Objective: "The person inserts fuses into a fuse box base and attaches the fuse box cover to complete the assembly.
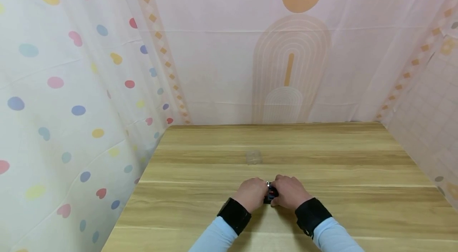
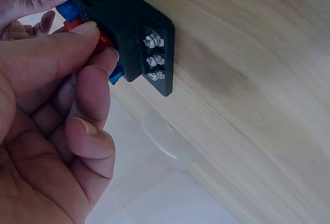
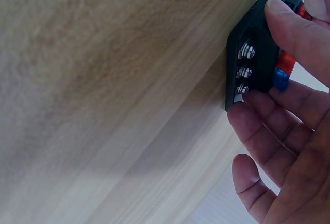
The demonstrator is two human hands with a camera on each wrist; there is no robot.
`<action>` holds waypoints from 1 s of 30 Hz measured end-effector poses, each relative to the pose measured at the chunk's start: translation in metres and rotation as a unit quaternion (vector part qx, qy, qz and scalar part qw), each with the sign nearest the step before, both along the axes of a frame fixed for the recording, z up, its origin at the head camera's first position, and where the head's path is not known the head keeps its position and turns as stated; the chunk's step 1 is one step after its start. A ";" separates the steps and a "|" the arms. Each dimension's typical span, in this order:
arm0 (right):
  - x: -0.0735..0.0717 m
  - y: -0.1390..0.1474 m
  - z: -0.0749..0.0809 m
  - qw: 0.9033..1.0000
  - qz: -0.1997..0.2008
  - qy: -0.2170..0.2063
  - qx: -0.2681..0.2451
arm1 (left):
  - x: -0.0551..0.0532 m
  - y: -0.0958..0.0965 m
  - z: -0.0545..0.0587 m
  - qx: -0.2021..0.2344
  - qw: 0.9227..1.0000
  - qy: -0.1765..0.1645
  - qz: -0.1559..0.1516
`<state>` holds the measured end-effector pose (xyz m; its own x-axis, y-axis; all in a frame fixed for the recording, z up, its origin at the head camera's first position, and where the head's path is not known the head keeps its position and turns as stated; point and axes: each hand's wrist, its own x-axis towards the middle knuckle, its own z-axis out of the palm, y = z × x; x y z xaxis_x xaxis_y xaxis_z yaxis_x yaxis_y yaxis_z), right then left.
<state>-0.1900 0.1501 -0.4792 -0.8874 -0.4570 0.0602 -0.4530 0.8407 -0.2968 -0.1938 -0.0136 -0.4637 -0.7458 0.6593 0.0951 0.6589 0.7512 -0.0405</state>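
A black fuse block (image 1: 270, 195) sits on the table between both hands. Silver screw terminals (image 2: 154, 59) run along its side, and red and blue blade fuses stand in it. The left hand (image 1: 251, 193) pinches a red blade fuse (image 2: 103, 42) between thumb and index finger, at the block. From the other side the right hand (image 1: 289, 192) grips the block, its thumb on the top edge and its fingers at the far end. In the right wrist view, a blue fuse (image 3: 281, 79) shows beside a red one. Fingers hide the rest of the fuse row.
A clear plastic cover (image 1: 253, 157) lies on the wooden table (image 1: 322, 152), just beyond the hands. Patterned curtains (image 1: 214, 65) hang behind the table and along both sides.
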 end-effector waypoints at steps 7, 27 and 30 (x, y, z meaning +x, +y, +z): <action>0.001 0.000 0.001 1.000 0.000 0.000 0.001 | 0.000 0.000 0.001 -0.009 1.000 -0.003 0.003; 0.002 -0.001 0.004 0.999 -0.018 -0.032 -0.003 | -0.004 -0.008 -0.002 0.023 0.999 -0.023 -0.012; 0.002 -0.001 0.004 0.999 -0.018 -0.030 -0.003 | -0.004 -0.008 0.000 0.019 0.999 -0.024 -0.007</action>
<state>-0.1876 0.1487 -0.4751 -0.9056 -0.4241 0.0084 -0.4032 0.8544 -0.3279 -0.1977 -0.0218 -0.4640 -0.7406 0.6666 0.0844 0.6702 0.7419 0.0206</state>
